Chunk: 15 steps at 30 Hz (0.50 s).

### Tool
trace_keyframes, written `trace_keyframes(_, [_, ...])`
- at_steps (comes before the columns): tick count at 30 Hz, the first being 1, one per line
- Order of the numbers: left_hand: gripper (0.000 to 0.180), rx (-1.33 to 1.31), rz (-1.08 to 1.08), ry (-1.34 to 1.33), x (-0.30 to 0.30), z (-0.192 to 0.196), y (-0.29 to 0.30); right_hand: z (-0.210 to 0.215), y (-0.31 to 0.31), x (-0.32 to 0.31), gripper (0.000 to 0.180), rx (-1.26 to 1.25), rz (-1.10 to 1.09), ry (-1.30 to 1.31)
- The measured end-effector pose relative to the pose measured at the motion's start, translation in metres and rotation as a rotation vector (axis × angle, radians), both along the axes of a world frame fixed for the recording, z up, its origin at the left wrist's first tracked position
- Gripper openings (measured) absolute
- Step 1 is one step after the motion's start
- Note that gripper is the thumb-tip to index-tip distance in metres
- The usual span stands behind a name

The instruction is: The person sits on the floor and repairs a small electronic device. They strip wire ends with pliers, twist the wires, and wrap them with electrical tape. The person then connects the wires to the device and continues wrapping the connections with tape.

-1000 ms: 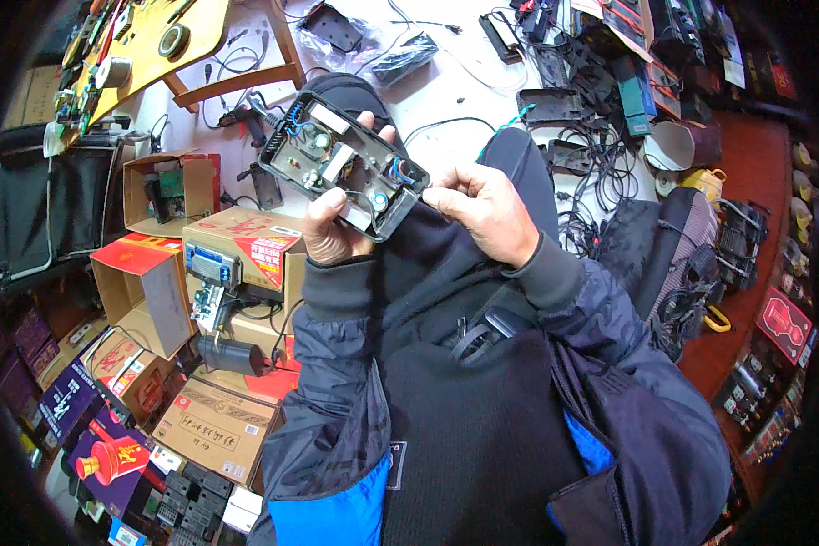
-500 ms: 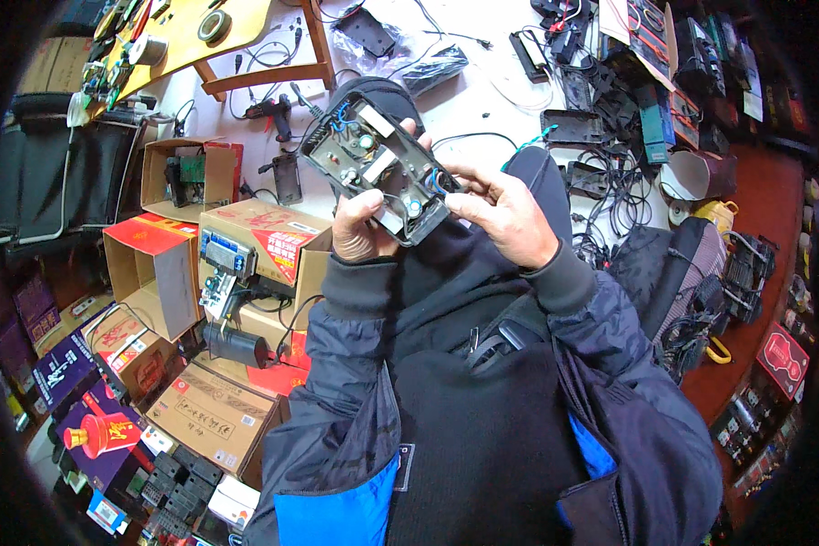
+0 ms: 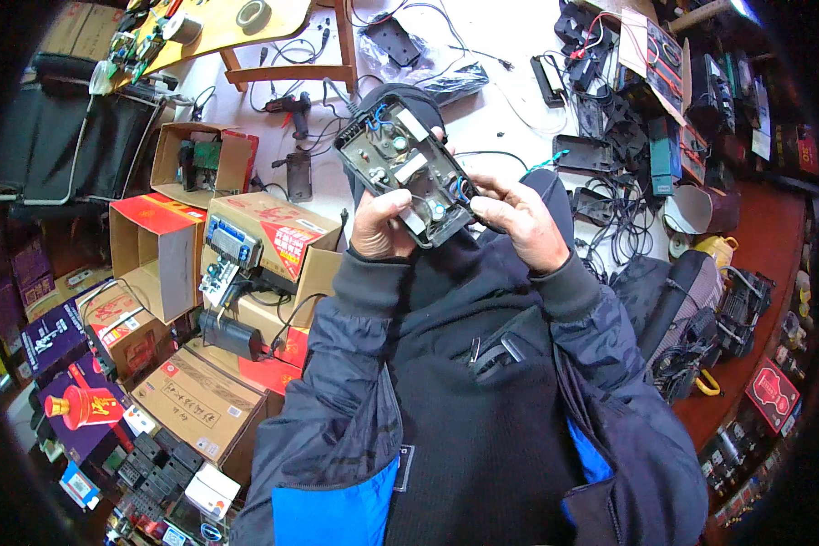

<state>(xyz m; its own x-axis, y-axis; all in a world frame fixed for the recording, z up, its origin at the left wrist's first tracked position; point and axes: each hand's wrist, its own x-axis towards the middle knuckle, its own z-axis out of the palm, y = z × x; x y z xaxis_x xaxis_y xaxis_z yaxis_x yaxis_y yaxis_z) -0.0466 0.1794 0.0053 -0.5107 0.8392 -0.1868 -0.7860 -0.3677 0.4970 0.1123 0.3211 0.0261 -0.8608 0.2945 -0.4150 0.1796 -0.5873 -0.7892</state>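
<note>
An opened black charger case [image 3: 409, 173] sits tilted above my lap, its circuit board with capacitors and pale heat sinks facing up. My left hand [image 3: 382, 226] holds its lower left side, thumb on the rim and fingers beneath, a few tips showing at the far edge. At the near right end, my right hand [image 3: 521, 221] pinches the case edge beside a small bundle of blue wires [image 3: 462, 189]. Whether those fingers also grip a wire is hard to see. More blue wires and a dark cable come out at the far left end.
Cardboard boxes [image 3: 200, 396] stand to my left, one carrying a loose circuit board [image 3: 232, 246]. On the white floor ahead lie a black drill-like tool [image 3: 291, 111], an empty black case half [image 3: 584, 153] and tangled cables [image 3: 623, 223]. A yellow-topped wooden table [image 3: 232, 41] stands far left.
The whole view has shifted, with much of the scene sliding right and slightly down. Both hands keep the same hold on the charger case, with little visible change in the fingers.
</note>
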Motion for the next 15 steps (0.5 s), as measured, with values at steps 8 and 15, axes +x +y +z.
trace_keyframes(8, [0.084,0.016,-0.016,-0.004,-0.001,-0.005,-0.006,-0.012,-0.009,-0.002,0.05,0.186,0.003,0.075])
trace_keyframes(15, [0.063,0.043,0.016,-0.097,-0.012,-0.005,-0.014,-0.017,-0.003,0.012,0.052,0.251,0.006,0.088])
